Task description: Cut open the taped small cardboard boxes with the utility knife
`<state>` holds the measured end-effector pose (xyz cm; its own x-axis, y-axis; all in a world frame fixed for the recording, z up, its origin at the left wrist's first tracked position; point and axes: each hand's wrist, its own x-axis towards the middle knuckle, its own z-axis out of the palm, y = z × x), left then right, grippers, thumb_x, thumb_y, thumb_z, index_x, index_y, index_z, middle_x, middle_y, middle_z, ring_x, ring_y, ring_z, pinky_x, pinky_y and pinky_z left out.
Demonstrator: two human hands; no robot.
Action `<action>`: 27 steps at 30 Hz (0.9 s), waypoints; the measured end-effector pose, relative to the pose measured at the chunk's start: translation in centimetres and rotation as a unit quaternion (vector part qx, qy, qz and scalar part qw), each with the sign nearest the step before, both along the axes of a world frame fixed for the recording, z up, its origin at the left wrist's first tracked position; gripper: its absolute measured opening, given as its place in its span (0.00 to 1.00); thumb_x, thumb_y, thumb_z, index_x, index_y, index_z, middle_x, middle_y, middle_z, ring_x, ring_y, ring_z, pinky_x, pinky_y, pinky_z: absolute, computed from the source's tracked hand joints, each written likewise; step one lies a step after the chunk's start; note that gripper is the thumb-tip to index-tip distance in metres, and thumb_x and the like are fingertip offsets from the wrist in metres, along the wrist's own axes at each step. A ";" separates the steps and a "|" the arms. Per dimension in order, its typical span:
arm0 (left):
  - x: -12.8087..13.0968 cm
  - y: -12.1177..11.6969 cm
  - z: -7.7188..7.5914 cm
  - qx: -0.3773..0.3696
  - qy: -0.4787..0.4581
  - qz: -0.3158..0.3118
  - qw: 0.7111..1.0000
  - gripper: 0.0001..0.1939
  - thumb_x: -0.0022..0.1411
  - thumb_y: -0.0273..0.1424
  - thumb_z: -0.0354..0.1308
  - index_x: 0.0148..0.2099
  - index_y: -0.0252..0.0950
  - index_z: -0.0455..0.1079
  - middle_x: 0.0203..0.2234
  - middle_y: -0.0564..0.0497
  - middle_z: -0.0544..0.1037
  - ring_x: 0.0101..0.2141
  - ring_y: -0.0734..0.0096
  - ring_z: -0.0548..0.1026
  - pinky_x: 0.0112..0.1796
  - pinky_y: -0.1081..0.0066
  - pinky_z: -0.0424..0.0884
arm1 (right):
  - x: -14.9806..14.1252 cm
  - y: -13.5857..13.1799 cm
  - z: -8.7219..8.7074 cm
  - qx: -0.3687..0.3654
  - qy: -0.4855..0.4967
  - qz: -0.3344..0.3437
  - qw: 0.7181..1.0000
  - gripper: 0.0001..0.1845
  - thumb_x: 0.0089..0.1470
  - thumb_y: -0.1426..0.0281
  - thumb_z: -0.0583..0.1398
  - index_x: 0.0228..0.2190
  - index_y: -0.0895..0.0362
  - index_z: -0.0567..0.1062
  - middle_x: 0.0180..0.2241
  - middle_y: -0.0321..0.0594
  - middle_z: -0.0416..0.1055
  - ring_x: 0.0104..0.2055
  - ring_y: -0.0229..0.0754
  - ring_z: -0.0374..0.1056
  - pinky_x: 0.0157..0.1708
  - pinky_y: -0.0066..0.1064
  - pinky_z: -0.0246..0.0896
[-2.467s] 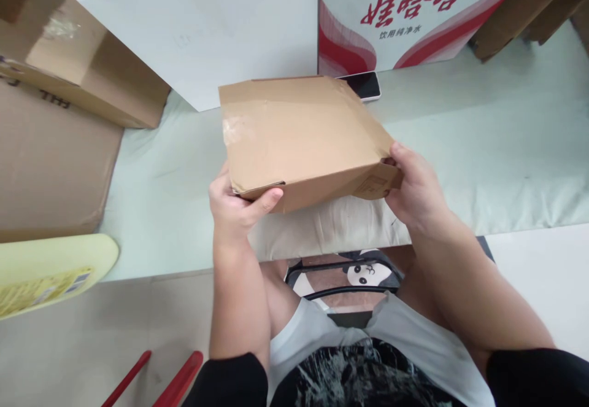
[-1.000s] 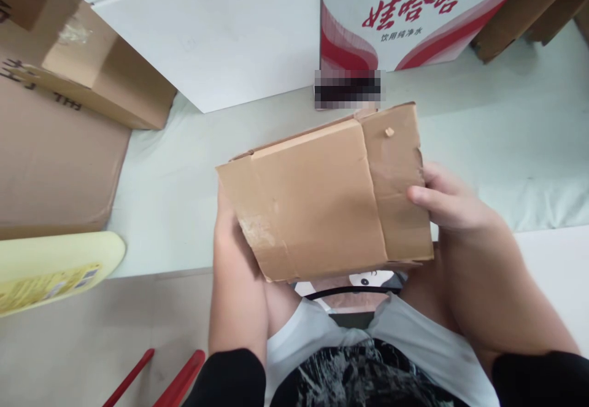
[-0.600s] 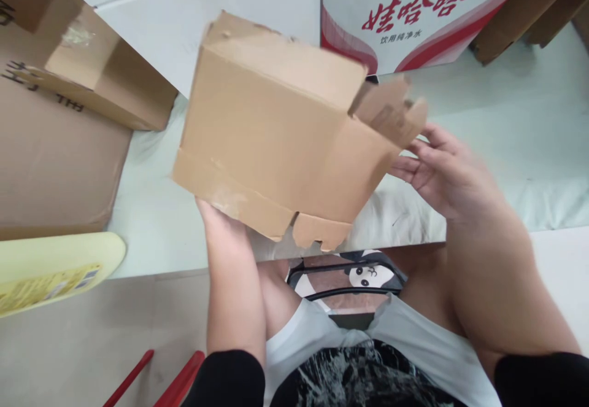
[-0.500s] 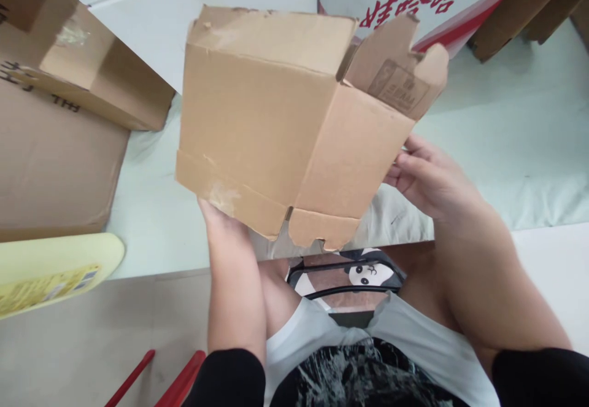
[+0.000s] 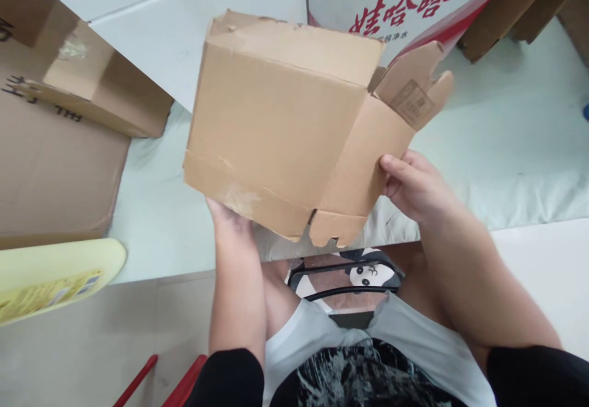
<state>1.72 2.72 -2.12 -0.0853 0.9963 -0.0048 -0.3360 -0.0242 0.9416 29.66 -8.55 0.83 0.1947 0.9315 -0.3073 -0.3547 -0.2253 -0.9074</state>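
Observation:
A brown cardboard box [image 5: 271,118] is held up, tilted, above the table. Its flaps stand out at both ends, and the notched flap [image 5: 414,97] at the upper right bears a small printed label. My left hand [image 5: 230,213] holds the box from below at its lower left edge; the fingers are hidden beneath the cardboard. With the thumb on the side panel and the fingers behind its edge, my right hand [image 5: 409,183] pinches the box's right side.
A white carton with red lettering [image 5: 400,8] stands behind the box. Large brown cartons [image 5: 55,167] are at the left, near a pale yellow bottle [image 5: 59,272]. More brown cardboard [image 5: 506,14] stands at the back right. A pale green cloth [image 5: 519,124] covers the table.
The box has shifted right and turned slightly, its side panel narrowing in view. My right thumb has come onto the side panel. My left hand has moved slightly right with the box.

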 end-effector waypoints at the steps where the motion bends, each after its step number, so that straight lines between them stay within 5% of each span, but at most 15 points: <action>1: 0.1 -0.1 0.4 0.015 0.012 -0.005 1.000 0.27 0.48 0.58 0.64 0.41 0.42 0.75 0.43 0.47 0.84 0.55 0.52 0.79 0.51 0.59 0.79 | -0.1 0.0 -0.1 0.003 -0.001 -0.016 1.000 0.29 0.36 0.47 0.76 0.34 0.51 0.78 0.33 0.39 0.82 0.37 0.52 0.80 0.33 0.43 0.79; 5: 0.6 -1.0 1.6 0.047 0.077 -0.034 0.995 0.37 0.55 0.70 0.49 0.44 0.45 0.76 0.47 0.45 0.83 0.61 0.51 0.76 0.54 0.57 0.79 | 0.0 0.2 -0.6 0.036 -0.028 -0.089 0.995 0.24 0.41 0.51 0.75 0.37 0.50 0.79 0.36 0.40 0.82 0.45 0.55 0.80 0.41 0.46 0.79; 7: 0.6 -1.0 1.3 0.039 0.076 -0.036 0.996 0.39 0.53 0.72 0.50 0.44 0.45 0.77 0.49 0.46 0.83 0.61 0.52 0.75 0.56 0.57 0.78 | 0.1 0.2 -0.8 0.058 -0.073 -0.106 0.990 0.23 0.45 0.51 0.73 0.38 0.50 0.79 0.36 0.40 0.82 0.45 0.54 0.79 0.41 0.45 0.78; 10: 0.1 -0.2 0.0 0.038 0.043 0.007 0.998 0.27 0.49 0.57 0.70 0.42 0.44 0.77 0.49 0.47 0.83 0.60 0.55 0.76 0.60 0.60 0.74 | 0.4 -0.1 -0.9 0.066 -0.133 -0.039 0.988 0.22 0.50 0.48 0.70 0.33 0.53 0.79 0.28 0.39 0.78 0.31 0.46 0.75 0.31 0.39 0.75; 12: -0.3 0.5 -0.7 0.032 0.015 0.012 0.999 0.25 0.48 0.54 0.73 0.40 0.43 0.76 0.49 0.47 0.83 0.60 0.56 0.76 0.62 0.61 0.73 | 0.5 -0.3 -0.8 0.074 -0.153 0.050 0.984 0.23 0.51 0.46 0.70 0.30 0.54 0.79 0.25 0.39 0.76 0.28 0.43 0.73 0.28 0.36 0.73; 14: -0.6 0.8 -0.9 0.021 -0.024 0.003 0.999 0.23 0.48 0.50 0.74 0.38 0.42 0.76 0.48 0.47 0.84 0.58 0.57 0.77 0.61 0.62 0.74 | 0.6 -0.4 -0.6 0.094 -0.154 0.108 0.978 0.24 0.51 0.46 0.70 0.33 0.55 0.81 0.29 0.41 0.79 0.35 0.46 0.77 0.35 0.38 0.76; 17: -0.5 0.9 -0.4 -0.046 -0.092 -0.003 0.995 0.17 0.50 0.43 0.72 0.37 0.40 0.74 0.40 0.49 0.84 0.50 0.59 0.81 0.51 0.64 0.80 | 0.4 -0.9 -0.4 0.121 -0.140 0.095 0.978 0.24 0.54 0.47 0.68 0.41 0.52 0.81 0.39 0.43 0.82 0.48 0.50 0.79 0.46 0.43 0.78; 19: -0.1 0.8 0.2 -0.125 -0.124 0.012 0.984 0.13 0.51 0.40 0.68 0.37 0.39 0.74 0.33 0.51 0.82 0.38 0.63 0.82 0.39 0.67 0.81 | 0.4 -1.4 -0.1 0.130 -0.158 0.025 0.979 0.22 0.55 0.48 0.68 0.39 0.52 0.80 0.40 0.42 0.82 0.47 0.50 0.79 0.44 0.43 0.78; 21: 0.5 0.8 0.7 -0.187 -0.134 0.027 0.973 0.10 0.51 0.37 0.64 0.34 0.38 0.72 0.26 0.53 0.78 0.28 0.68 0.79 0.30 0.69 0.77 | 0.8 -1.9 0.5 0.145 -0.189 -0.113 0.965 0.20 0.53 0.50 0.70 0.37 0.51 0.78 0.37 0.40 0.80 0.41 0.47 0.78 0.35 0.38 0.77; 23: 1.1 0.6 1.1 -0.211 -0.131 0.031 0.968 0.07 0.50 0.34 0.61 0.31 0.37 0.71 0.22 0.55 0.73 0.22 0.73 0.75 0.26 0.72 0.74 | 2.1 -2.3 1.4 0.177 -0.204 -0.297 0.916 0.20 0.50 0.53 0.73 0.37 0.50 0.75 0.35 0.36 0.76 0.34 0.40 0.74 0.22 0.29 0.67; 25: 1.7 0.3 1.4 -0.220 -0.128 0.020 0.967 0.05 0.48 0.33 0.59 0.27 0.36 0.69 0.19 0.56 0.69 0.20 0.75 0.72 0.25 0.75 0.72 | 4.7 -2.4 2.6 0.217 -0.196 -0.462 0.838 0.23 0.50 0.58 0.73 0.41 0.47 0.69 0.37 0.33 0.73 0.28 0.34 0.68 0.15 0.24 0.53; 27: 2.2 0.0 1.6 -0.230 -0.125 0.005 0.965 0.05 0.48 0.32 0.59 0.26 0.36 0.68 0.18 0.56 0.68 0.19 0.77 0.70 0.24 0.76 0.70 | 8.6 -2.1 4.0 0.228 -0.196 -0.541 0.785 0.22 0.58 0.66 0.68 0.47 0.46 0.63 0.44 0.35 0.72 0.26 0.30 0.65 0.14 0.23 0.50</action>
<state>3.95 2.76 -0.52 -0.0341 0.8829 -0.4684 -0.5556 0.3728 0.7431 38.30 -10.63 4.86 0.9449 0.1508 0.2907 0.2117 0.3960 -0.8935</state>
